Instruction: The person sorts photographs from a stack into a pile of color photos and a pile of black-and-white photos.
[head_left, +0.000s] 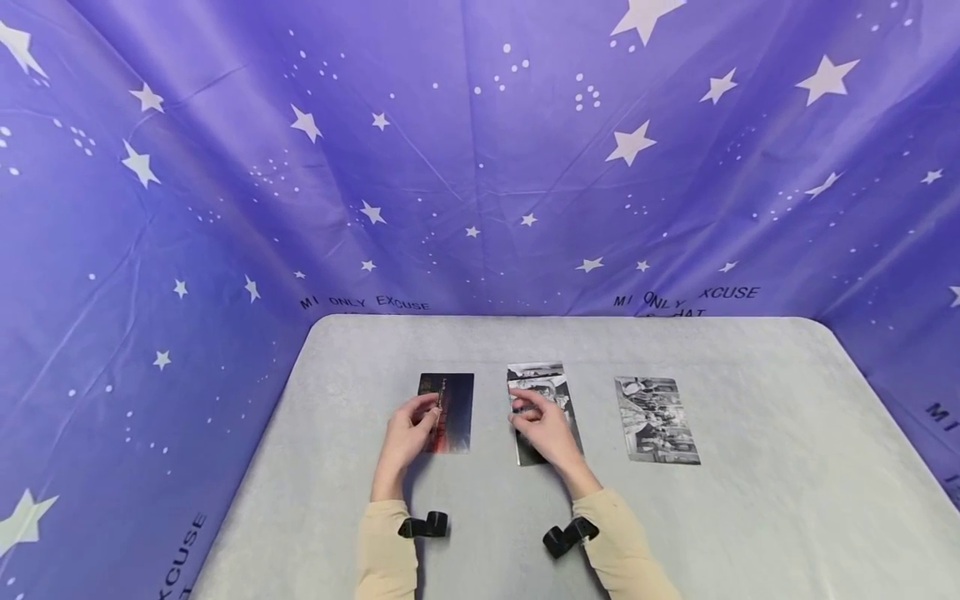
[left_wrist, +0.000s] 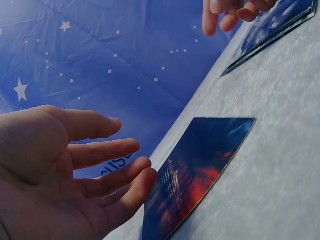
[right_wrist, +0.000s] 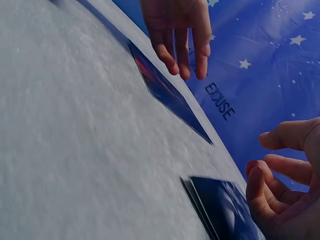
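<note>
L hand [head_left: 406, 432]: fingers loosely bent, nothing held; near glossy blue-red rect. photo [head_left: 459, 412], L side of pale-grey table [head_left: 765, 417].
R hand [head_left: 546, 429]: half-curled, nothing held; over b&w rect. photo stack [head_left: 549, 385], ctr.
Photos: prob. light, bendy, slick; we'd pinch opp. edges.

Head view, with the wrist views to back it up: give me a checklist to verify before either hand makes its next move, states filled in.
1. Left hand holding nothing: ok.
2. Right hand holding nothing: ok, fingers bent above the middle pile.
3. Left fingertips clear of the red-and-blue card: cannot tell, they overlap it in view.
4. Middle pile squared up: not ok, its edges are offset.
5. Number of cards in that pile: cannot tell.
6. Rightmost card clear of both hands: ok.
</note>
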